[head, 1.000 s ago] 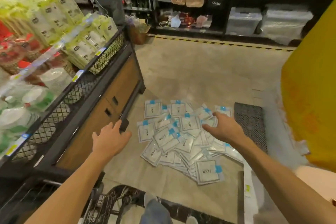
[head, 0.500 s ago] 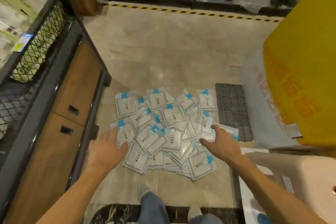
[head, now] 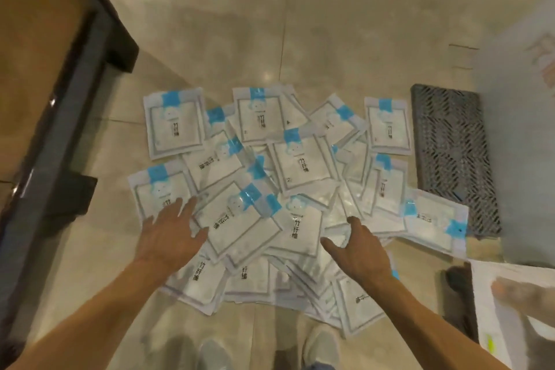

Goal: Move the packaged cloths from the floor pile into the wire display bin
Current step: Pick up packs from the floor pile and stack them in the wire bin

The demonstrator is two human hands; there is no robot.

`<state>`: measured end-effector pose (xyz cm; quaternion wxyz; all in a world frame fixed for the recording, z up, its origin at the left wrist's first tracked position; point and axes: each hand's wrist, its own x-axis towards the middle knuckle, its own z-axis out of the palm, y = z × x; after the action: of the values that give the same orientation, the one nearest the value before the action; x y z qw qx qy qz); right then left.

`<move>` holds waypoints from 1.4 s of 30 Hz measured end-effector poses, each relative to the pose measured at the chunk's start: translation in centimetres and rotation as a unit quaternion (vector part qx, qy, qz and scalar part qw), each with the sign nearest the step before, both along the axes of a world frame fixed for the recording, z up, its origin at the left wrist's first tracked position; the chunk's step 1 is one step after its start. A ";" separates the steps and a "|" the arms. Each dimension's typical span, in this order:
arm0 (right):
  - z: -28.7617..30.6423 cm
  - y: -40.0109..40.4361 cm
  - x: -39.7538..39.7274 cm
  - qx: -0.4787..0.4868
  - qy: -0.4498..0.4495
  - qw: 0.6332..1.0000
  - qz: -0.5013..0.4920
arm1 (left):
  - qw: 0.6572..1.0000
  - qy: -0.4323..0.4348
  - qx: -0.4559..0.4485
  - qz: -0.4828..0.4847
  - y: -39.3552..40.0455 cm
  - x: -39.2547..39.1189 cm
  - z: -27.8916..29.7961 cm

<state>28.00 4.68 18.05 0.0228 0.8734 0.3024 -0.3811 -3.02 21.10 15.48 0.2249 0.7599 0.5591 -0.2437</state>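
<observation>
While both arms reach down, the camera has dropped far closer to the pile of packaged cloths (head: 270,195) than half a second ago: packs now fill the middle of the view, and the wire display bin, visible a second ago at upper left, is out of frame. Only the dark base of the display stand (head: 69,117) shows at left.

Left hand (head: 169,239): fingers spread apart and straight, over the left edge of the pile, on or just above a pack; contact cannot be told. Right hand (head: 359,252): thumb and forefinger splayed wide, fingers apart, nothing held, low over packs right of centre.

Judgement: the reach is nearly complete, the grasp not yet made. No pack has left the floor (head: 210,24).

Count: two hands, two shoes at bottom edge. One grey perforated mat (head: 453,159) just right of the pile, its near corner overlapped by a pack. Packs: roughly fifteen faces showing, white with blue tabs; they overlap in layers, so the true number is higher and cannot be counted.
</observation>
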 end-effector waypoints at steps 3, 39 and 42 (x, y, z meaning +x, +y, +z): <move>-9.7 0.5 0.0 0.009 0.006 1.000 -0.029 | 0.998 -0.045 -0.027 0.023 1.9 0.3 -9.1; -6.0 -5.1 3.3 0.257 0.304 0.815 -0.421 | 0.773 -0.424 -0.275 0.383 2.1 -1.1 -2.4; 2.5 -2.2 4.0 0.277 0.324 0.814 -0.394 | 0.755 -0.448 -0.272 0.394 3.5 -0.8 6.4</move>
<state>32.02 2.46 20.52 -0.4714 0.7129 0.0149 -0.5189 -3.85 24.62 21.90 0.7233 0.4009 0.5544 0.0934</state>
